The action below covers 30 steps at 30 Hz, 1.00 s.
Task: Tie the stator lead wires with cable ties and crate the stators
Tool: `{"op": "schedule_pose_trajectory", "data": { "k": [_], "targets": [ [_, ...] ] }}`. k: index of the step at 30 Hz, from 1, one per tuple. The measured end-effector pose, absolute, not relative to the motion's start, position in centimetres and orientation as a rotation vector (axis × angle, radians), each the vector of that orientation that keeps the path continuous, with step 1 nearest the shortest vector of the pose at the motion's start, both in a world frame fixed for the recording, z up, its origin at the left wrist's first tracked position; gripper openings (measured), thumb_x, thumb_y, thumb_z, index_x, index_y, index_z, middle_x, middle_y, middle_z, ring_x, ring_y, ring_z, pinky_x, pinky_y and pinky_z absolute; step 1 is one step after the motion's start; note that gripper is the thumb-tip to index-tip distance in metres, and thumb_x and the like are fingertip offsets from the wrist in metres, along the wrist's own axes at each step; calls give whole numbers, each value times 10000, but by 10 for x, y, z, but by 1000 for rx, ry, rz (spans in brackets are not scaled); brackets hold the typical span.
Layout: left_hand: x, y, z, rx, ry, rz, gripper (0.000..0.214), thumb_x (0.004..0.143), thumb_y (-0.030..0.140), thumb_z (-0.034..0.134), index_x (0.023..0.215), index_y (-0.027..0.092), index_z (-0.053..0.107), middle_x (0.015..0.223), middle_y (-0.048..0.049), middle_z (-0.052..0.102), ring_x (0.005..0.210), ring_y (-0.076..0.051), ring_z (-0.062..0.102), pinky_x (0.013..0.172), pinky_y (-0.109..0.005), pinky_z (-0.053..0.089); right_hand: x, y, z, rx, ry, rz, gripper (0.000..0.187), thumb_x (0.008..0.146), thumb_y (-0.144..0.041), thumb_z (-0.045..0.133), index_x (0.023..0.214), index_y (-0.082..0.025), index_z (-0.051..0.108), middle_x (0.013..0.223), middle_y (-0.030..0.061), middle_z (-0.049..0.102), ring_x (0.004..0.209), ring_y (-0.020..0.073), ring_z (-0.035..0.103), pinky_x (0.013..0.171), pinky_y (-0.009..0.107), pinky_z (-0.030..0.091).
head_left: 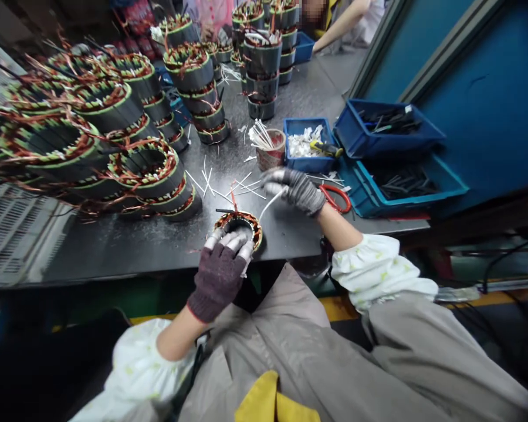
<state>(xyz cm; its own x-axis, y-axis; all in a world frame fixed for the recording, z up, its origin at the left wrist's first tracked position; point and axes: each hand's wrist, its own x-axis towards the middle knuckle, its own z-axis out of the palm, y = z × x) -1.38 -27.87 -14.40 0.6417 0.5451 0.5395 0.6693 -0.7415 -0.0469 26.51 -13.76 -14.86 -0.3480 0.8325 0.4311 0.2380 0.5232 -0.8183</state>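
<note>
A motor stator point(239, 224) with copper windings lies flat on the dark table point(136, 240) near its front edge. My left hand point(222, 266), in a dark knit glove, grips the stator's near rim with its fingers curled over it. My right hand point(294, 189), in a grey glove, is closed on a thin white sleeve or tie point(270, 204) that runs down towards the stator's top. Loose white sleeves point(229, 184) are scattered on the table just behind the stator.
Stacks of wound stators point(114, 135) fill the left and back of the table. A cup of white sleeves point(270, 149), a small blue bin point(310, 146), red-handled cutters point(337, 199) and two larger blue bins point(391, 152) stand at right. Another person's arm point(343, 23) shows far back.
</note>
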Motion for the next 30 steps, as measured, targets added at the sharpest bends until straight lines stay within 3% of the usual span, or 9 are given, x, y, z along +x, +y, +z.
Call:
{"op": "schedule_pose_trajectory", "data": {
  "k": [3, 5, 8, 12, 15, 19, 21, 26, 30],
  "targets": [
    [-2, -292, -156, -2520, -1098, -848, 525, 926, 96, 593, 1433, 230, 618, 1334, -142, 764, 1281, -285, 712, 1237, -574, 452, 280, -89, -141, -1316, -1643, 399, 98, 918, -293, 757, 956, -216, 804, 1044, 74, 763, 1022, 263, 700, 1080, 474, 565],
    [2, -293, -160, -2515, -1126, -879, 507, 934, 102, 593, 1426, 220, 616, 1341, -146, 763, 1314, -299, 699, 1250, -589, 432, 275, -62, -135, -1442, -1659, 298, 179, 837, -268, 842, 1004, -212, 813, 1154, 99, 752, 1071, 300, 692, 1079, 508, 567],
    [1, -287, -162, -2519, -1138, -903, 403, 951, 126, 626, 1342, 221, 658, 1295, -124, 787, 1365, -329, 669, 1257, -630, 401, 257, -38, -129, -1369, -1788, 300, 349, 761, -310, 927, 1081, -239, 808, 1288, 94, 732, 1127, 320, 696, 1092, 531, 566],
    [-6, -275, -163, -2549, -1121, -936, 316, 994, 169, 634, 1300, 241, 672, 1204, -80, 814, 1265, -279, 726, 1249, -586, 421, 247, -43, -122, -1165, -1729, 425, 172, 873, -370, 832, 980, -242, 791, 1113, 75, 783, 1072, 286, 732, 1099, 502, 578],
    [-9, -266, -167, -2568, -1175, -1006, 299, 1017, 208, 634, 1314, 230, 658, 1189, -85, 808, 1190, -248, 751, 1248, -558, 439, 255, -83, -116, -1072, -1532, 527, 235, 950, -480, 748, 1016, -255, 751, 1027, 62, 783, 954, 253, 759, 962, 471, 651],
    [-7, -257, -170, -2548, -1334, -1061, 255, 1027, 240, 615, 1275, 203, 657, 1206, -98, 793, 1225, -245, 735, 1277, -574, 419, 260, -179, -112, -1030, -1300, 611, 313, 885, -548, 841, 962, -271, 719, 878, 20, 761, 702, 203, 745, 684, 393, 673],
    [-6, -255, -169, -2563, -1357, -1030, 219, 1034, 238, 596, 1238, 207, 670, 1193, -85, 792, 1237, -242, 729, 1293, -573, 398, 256, -228, -119, -994, -1297, 648, 237, 877, -452, 879, 959, -272, 749, 872, 11, 772, 704, 199, 758, 664, 374, 672],
    [-7, -257, -155, -2652, -1421, -851, 254, 1060, 251, 520, 1235, 226, 703, 1172, -65, 790, 1274, -251, 702, 1317, -581, 350, 242, -302, -159, -970, -1394, 775, 112, 902, -337, 865, 930, -262, 786, 950, 47, 805, 871, 237, 793, 788, 408, 698],
    [-9, -259, -148, -2710, -1415, -791, 279, 1068, 274, 486, 1225, 235, 713, 1169, -56, 787, 1272, -247, 695, 1341, -582, 311, 238, -322, -177, -799, -1347, 894, 92, 1019, -332, 721, 1019, -252, 766, 1034, 55, 795, 916, 207, 793, 799, 362, 685]
  ]
}}
